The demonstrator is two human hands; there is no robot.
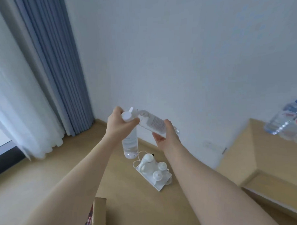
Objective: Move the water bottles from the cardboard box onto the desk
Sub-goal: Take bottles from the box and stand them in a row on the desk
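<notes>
Left hand gripping hanging bottle by its neck, right hand clasping tilted bottle, caps close together, both held above floor, more bottles at desk back edge, box below.

No text is legible. The label on the bottle in the right hand carries fine print, too blurred to read. Red and blue markings on the bottles on the table are equally unreadable.
</notes>
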